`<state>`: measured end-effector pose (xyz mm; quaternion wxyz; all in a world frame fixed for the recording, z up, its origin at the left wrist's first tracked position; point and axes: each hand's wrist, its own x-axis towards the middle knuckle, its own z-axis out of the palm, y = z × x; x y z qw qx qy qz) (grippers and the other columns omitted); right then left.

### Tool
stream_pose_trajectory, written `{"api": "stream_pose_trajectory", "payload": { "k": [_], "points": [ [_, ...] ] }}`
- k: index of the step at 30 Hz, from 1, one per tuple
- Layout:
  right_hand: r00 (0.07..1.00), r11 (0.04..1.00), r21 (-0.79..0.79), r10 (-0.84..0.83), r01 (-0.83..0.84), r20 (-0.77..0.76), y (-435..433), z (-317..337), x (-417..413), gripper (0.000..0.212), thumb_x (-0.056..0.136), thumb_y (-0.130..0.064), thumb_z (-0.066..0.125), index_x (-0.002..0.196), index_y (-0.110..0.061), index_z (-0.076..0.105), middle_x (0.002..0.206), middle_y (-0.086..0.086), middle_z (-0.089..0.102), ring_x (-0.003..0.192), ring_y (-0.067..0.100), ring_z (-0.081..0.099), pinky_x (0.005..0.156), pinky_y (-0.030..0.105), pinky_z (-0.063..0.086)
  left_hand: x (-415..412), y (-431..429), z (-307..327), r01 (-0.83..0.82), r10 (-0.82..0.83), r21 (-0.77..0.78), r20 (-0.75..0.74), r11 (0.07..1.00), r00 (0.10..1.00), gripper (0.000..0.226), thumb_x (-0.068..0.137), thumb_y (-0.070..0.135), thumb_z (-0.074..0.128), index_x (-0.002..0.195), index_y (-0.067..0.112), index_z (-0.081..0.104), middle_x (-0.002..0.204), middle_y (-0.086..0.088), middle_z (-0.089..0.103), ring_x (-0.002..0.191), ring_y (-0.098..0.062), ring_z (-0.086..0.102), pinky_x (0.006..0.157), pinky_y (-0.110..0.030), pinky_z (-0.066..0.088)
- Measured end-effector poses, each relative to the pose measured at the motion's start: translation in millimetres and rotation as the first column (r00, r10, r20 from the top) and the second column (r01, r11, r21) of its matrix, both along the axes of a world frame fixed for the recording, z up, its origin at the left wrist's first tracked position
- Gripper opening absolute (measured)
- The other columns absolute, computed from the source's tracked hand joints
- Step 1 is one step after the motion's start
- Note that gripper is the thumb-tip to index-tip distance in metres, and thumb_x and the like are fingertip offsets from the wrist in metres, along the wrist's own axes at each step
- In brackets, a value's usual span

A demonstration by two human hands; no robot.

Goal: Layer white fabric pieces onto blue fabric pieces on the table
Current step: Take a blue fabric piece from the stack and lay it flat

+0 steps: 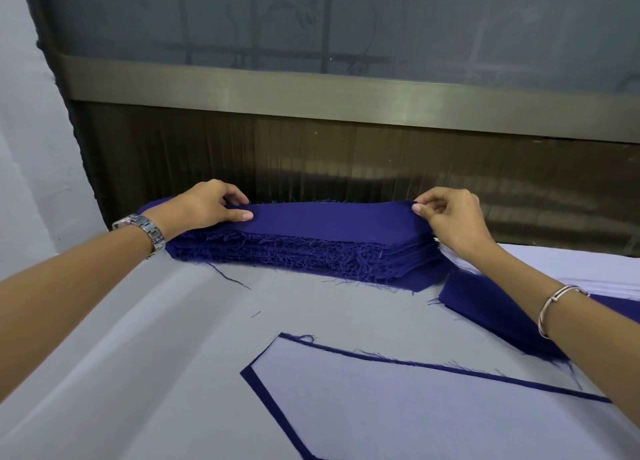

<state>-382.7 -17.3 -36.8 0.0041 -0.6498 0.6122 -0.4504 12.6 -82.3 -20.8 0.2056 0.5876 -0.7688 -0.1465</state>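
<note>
A thick stack of blue fabric pieces (304, 251) with frayed edges lies at the far side of the table. My left hand (207, 205) pinches the top blue piece (329, 219) at its left end. My right hand (446, 213) pinches the same piece at its right end, lifting that edge slightly. Nearer to me lies a white fabric piece (398, 411) laid on a blue piece, whose rim (254, 383) shows as a narrow border. Under my right forearm sits another blue piece (485, 307).
The table is covered with a pale cloth (138, 338). A pile of white pieces (561, 269) lies at the right behind my right arm. A dark window frame and ribbed panel (346, 161) run right behind the stack. Loose blue threads (228, 276) lie on the cloth.
</note>
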Motion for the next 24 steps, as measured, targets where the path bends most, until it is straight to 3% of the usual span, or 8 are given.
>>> {"api": "stream_pose_trajectory", "payload": {
  "k": [5,8,12,16,19,21,24],
  "points": [
    [1.000,0.996,-0.086,0.020,-0.021,-0.018,8,-1,1,0.006,0.089,-0.015,0.074,0.085,-0.019,0.072,0.100,0.001,0.066,0.085,0.022,0.061,0.079,0.040,0.053,-4,4,1,0.013,-0.013,0.005,-0.002,1.000,1.000,0.052,0.092,0.028,0.067,0.141,0.026,0.050,0.131,-0.008,0.058,0.121,-0.025,0.050,0.106,-0.042,0.042],
    [0.998,0.990,-0.131,0.058,-0.054,0.026,13,0,1,0.007,0.088,-0.011,0.074,0.084,-0.016,0.072,0.103,0.001,0.063,0.088,0.021,0.060,0.081,0.038,0.053,-9,5,4,0.019,-0.017,-0.033,0.056,0.999,0.998,0.056,0.093,0.024,0.067,0.145,0.032,0.046,0.136,-0.009,0.055,0.134,-0.032,0.038,0.115,-0.053,0.031],
    [0.993,0.980,-0.161,0.119,-0.114,0.021,20,0,0,0.006,0.089,-0.009,0.072,0.084,-0.012,0.069,0.093,0.002,0.065,0.086,0.022,0.061,0.074,0.048,0.057,-14,9,10,0.043,-0.019,-0.136,0.176,0.990,0.984,0.048,0.092,0.021,0.070,0.137,0.029,0.056,0.136,-0.006,0.052,0.132,-0.032,0.031,0.111,-0.052,0.030],
    [0.990,0.974,-0.184,0.138,-0.131,0.026,23,-2,0,0.008,0.091,-0.009,0.069,0.086,-0.014,0.067,0.089,-0.002,0.063,0.083,0.018,0.060,0.072,0.050,0.058,-13,17,17,0.123,0.014,-0.312,0.403,0.942,0.915,0.032,0.088,0.035,0.072,0.117,0.022,0.069,0.134,0.000,0.056,0.125,-0.026,0.039,0.104,-0.045,0.036],
    [0.987,0.977,-0.161,0.150,-0.139,0.056,24,0,1,0.003,0.094,-0.012,0.066,0.092,-0.013,0.067,0.084,-0.006,0.063,0.082,0.022,0.062,0.074,0.052,0.058,-2,24,20,0.165,0.078,-0.403,0.521,0.900,0.850,0.033,0.091,0.042,0.066,0.116,0.022,0.068,0.130,0.001,0.059,0.121,-0.022,0.046,0.100,-0.040,0.037],
    [0.985,0.973,-0.174,0.162,-0.148,0.066,26,3,1,0.003,0.095,-0.012,0.065,0.094,-0.013,0.067,0.083,-0.009,0.063,0.083,0.021,0.062,0.074,0.044,0.059,9,29,20,0.158,0.110,-0.446,0.517,0.881,0.849,0.034,0.094,0.041,0.061,0.120,0.021,0.066,0.125,-0.001,0.063,0.118,-0.023,0.050,0.098,-0.040,0.038],
    [0.985,0.957,-0.255,0.160,-0.140,0.062,31,10,-1,0.009,0.094,-0.011,0.065,0.090,-0.019,0.064,0.082,-0.005,0.065,0.077,0.004,0.058,0.070,0.013,0.048,27,38,22,0.126,0.126,-0.496,0.444,0.859,0.887,0.035,0.097,0.034,0.059,0.126,0.015,0.064,0.116,-0.007,0.069,0.110,-0.026,0.058,0.094,-0.041,0.041]
  ]
}}
